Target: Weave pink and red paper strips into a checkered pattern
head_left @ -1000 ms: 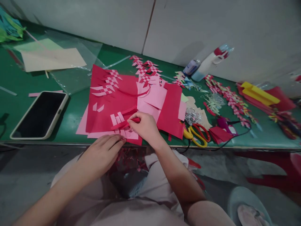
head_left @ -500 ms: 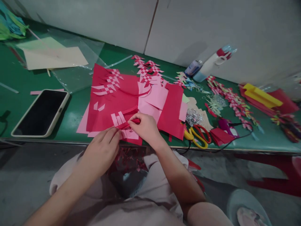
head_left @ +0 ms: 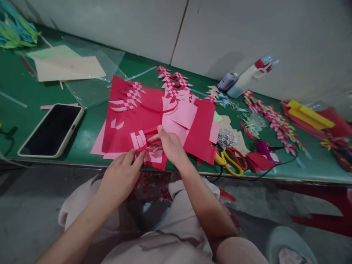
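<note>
The red paper (head_left: 129, 121) has three pink strips (head_left: 138, 139) woven in; a red strip (head_left: 150, 140) is pinched by the right hand (head_left: 169, 145), the left hand (head_left: 121, 176) loosely spread beside.

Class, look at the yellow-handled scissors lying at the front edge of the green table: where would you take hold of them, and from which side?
Probably by the two yellow and red handle loops, coming from the near table edge. The scissors lie flat with the loops open and facing forward, clear of the red paper sheet. A black cable runs close beside them, so lift carefully.
</note>
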Demonstrator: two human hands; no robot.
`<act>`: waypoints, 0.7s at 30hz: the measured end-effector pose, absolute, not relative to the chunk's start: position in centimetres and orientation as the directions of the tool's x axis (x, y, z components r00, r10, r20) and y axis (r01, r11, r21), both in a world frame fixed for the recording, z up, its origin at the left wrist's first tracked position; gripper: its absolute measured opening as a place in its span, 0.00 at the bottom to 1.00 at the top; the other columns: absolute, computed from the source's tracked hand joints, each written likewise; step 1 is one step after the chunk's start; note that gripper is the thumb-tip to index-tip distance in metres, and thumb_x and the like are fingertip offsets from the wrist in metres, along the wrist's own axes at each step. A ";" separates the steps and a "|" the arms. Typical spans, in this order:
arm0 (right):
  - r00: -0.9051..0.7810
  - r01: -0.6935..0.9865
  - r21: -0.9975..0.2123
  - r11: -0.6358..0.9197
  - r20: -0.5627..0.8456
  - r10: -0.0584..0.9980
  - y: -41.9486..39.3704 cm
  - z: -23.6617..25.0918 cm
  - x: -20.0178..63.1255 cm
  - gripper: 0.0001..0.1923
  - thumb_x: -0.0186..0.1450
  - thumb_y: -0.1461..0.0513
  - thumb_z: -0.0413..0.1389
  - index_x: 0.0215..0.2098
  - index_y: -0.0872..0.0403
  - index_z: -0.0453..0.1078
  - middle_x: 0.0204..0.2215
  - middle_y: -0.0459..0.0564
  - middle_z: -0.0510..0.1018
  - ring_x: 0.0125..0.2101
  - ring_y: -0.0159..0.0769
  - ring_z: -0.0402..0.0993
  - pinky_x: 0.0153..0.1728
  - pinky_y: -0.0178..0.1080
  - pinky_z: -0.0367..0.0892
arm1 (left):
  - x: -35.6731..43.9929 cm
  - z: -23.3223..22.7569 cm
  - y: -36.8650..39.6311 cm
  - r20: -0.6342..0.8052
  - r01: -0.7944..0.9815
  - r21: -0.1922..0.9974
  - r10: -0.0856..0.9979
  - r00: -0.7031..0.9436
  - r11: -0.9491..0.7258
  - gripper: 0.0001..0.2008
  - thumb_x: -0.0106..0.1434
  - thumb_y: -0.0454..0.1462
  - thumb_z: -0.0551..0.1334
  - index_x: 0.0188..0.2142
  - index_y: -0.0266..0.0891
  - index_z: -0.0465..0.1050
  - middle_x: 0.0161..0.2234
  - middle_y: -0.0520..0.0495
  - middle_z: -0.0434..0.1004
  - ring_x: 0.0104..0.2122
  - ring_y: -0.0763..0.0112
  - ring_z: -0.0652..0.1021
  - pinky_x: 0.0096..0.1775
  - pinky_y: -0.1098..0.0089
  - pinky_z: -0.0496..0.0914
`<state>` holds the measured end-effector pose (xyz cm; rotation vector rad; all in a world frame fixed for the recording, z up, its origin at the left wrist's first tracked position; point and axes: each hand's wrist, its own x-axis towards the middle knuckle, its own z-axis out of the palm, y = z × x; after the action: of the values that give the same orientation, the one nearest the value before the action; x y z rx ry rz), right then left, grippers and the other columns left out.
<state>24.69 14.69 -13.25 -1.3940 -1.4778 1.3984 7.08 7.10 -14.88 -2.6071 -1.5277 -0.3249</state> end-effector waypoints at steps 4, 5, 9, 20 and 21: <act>-0.209 0.330 -0.939 -0.094 -0.170 0.963 14.9 -14.0 25.2 0.13 0.63 0.60 0.50 0.33 0.56 0.76 0.26 0.49 0.80 0.26 0.32 0.77 0.30 0.33 0.71 | 7.1 -14.8 7.1 0.249 0.871 0.031 0.848 0.468 -0.490 0.13 0.64 0.32 0.53 0.45 0.34 0.72 0.48 0.33 0.75 0.42 0.55 0.78 0.43 0.58 0.73; -0.200 0.384 -0.921 -0.060 -0.146 0.969 14.9 -14.1 25.3 0.11 0.60 0.62 0.52 0.33 0.55 0.77 0.27 0.48 0.80 0.27 0.32 0.77 0.31 0.34 0.71 | 7.2 -14.8 7.0 0.257 0.870 0.036 0.846 0.467 -0.492 0.13 0.64 0.31 0.53 0.44 0.34 0.72 0.48 0.33 0.75 0.42 0.55 0.78 0.43 0.59 0.73; -0.200 0.538 -0.841 0.051 -0.069 0.977 14.8 -13.6 25.5 0.09 0.55 0.64 0.56 0.33 0.54 0.77 0.30 0.47 0.81 0.33 0.33 0.77 0.34 0.34 0.69 | 7.3 -15.2 6.8 0.276 0.879 0.073 0.856 0.436 -0.471 0.13 0.64 0.31 0.52 0.45 0.33 0.72 0.50 0.33 0.74 0.44 0.55 0.78 0.44 0.59 0.73; -0.348 0.699 -0.666 0.258 -0.002 0.938 15.0 -13.1 24.6 0.07 0.58 0.61 0.60 0.34 0.52 0.79 0.32 0.49 0.81 0.35 0.36 0.74 0.36 0.36 0.64 | 7.5 -16.0 6.1 0.292 0.906 0.019 0.870 0.399 -0.422 0.16 0.64 0.30 0.52 0.50 0.35 0.69 0.50 0.32 0.73 0.46 0.56 0.78 0.43 0.61 0.74; -0.367 0.697 -0.661 0.278 0.005 0.930 15.1 -13.2 24.5 0.06 0.59 0.61 0.60 0.34 0.51 0.79 0.32 0.48 0.81 0.34 0.35 0.73 0.36 0.35 0.63 | 7.5 -16.0 6.1 0.284 0.909 0.014 0.873 0.396 -0.417 0.17 0.64 0.30 0.53 0.51 0.36 0.69 0.50 0.32 0.73 0.46 0.57 0.78 0.43 0.62 0.74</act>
<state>24.54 15.06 -13.17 -1.4689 -2.1627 0.8130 7.50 6.09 -16.01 -2.5024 -1.6086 -0.3747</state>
